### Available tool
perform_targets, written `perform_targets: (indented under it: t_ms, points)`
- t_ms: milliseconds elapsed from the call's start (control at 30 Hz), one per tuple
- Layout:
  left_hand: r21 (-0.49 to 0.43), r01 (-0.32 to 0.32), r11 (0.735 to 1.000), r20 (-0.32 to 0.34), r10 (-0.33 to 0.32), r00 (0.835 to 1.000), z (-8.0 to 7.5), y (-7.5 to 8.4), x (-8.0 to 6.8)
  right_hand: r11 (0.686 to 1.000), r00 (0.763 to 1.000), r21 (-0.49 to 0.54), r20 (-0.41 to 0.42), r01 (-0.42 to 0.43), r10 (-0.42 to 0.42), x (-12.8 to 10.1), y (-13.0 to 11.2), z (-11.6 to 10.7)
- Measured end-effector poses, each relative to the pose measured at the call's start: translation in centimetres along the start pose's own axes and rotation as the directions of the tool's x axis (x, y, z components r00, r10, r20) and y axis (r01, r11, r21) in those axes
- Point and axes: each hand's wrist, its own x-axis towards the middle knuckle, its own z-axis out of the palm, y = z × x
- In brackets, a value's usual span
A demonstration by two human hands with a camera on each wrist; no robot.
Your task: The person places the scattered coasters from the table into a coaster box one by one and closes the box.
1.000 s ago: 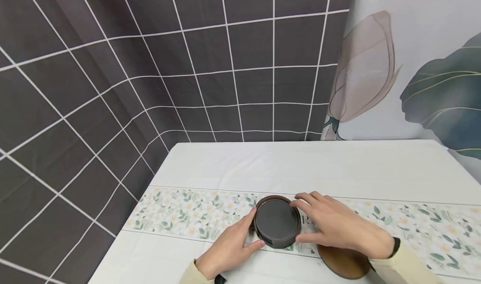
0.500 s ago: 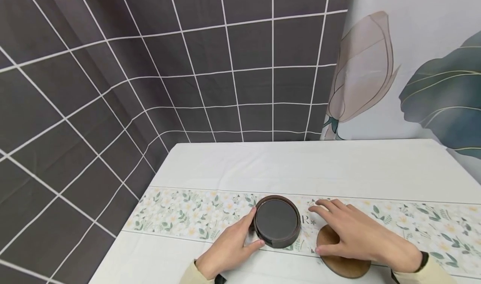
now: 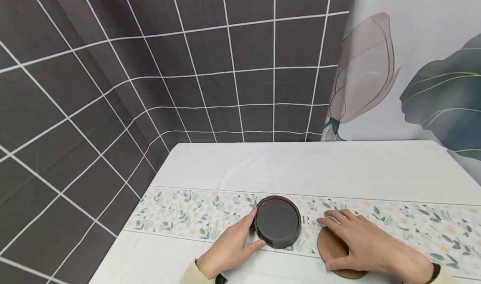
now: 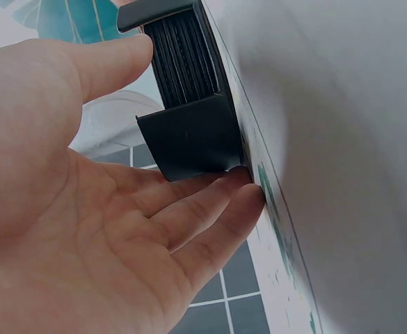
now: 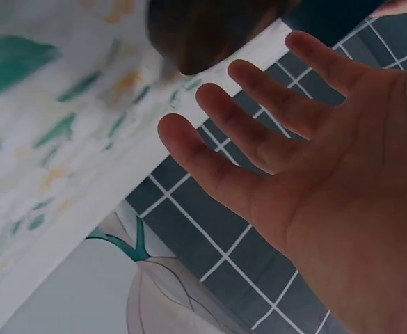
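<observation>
A round dark coaster holder (image 3: 280, 244) stands on the table with a black coaster (image 3: 277, 220) on top. In the left wrist view, a gap in the holder's wall (image 4: 193, 139) shows a stack of thin black edges (image 4: 182, 59). My left hand (image 3: 233, 242) holds the holder's near left side, thumb at the front and fingers along the side. To the right lies a flat brown round coaster (image 3: 330, 243), partly covered by my right hand (image 3: 364, 244). The right fingers (image 5: 224, 174) are spread and slightly bent over it, gripping nothing.
A white cloth with a floral band (image 3: 180, 211) covers the table. Dark grid-patterned fabric (image 3: 248, 87) hangs behind and to the left. A white curtain with a printed flower (image 3: 362, 71) hangs at the back right.
My right hand has left the coaster holder's right side and moved right and nearer, over the brown coaster. The left hand and holder have stayed put.
</observation>
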Motion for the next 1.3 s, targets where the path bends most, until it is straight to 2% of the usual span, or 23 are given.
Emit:
perform_targets:
  t_ms: [200, 800, 1300]
  points:
    - [0.015, -0.009, 1.0, -0.004, 0.009, 1.0, 0.1, 0.0, 0.0, 0.997, 0.994, 0.066, 0.103, -0.045, 0.038, -0.7, 0.3, 0.5]
    - [0.01, -0.009, 1.0, 0.0, 0.009, 1.0, 0.0, 0.0, -0.1, 0.984, 0.967, 0.132, 0.241, -0.119, 0.085, -1.2, 0.4, 0.7]
    - [0.021, -0.016, 1.0, -0.013, 0.016, 1.0, 0.0, 0.0, -0.1, 0.993, 0.971, 0.074, 0.228, -0.094, 0.075, -0.8, -0.1, 0.6]
